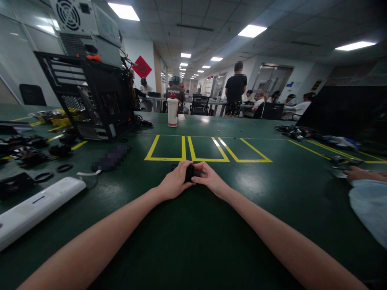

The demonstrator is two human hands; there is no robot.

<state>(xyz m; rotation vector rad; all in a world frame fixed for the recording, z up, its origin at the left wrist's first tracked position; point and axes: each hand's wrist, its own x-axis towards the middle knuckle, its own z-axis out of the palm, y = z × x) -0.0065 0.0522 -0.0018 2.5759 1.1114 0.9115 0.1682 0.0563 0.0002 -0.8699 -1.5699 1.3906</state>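
Several loose parts (60,150) lie at left, beside a black case (102,100). At centre, near yellow tape (184,149), the left hand (174,181) curls part-closed round a small black part (189,173); the right hand (210,179) pinches its other side, thumb and fingertips a little apart. Handling looks under way, the part not yet released; what is finished cannot be told.
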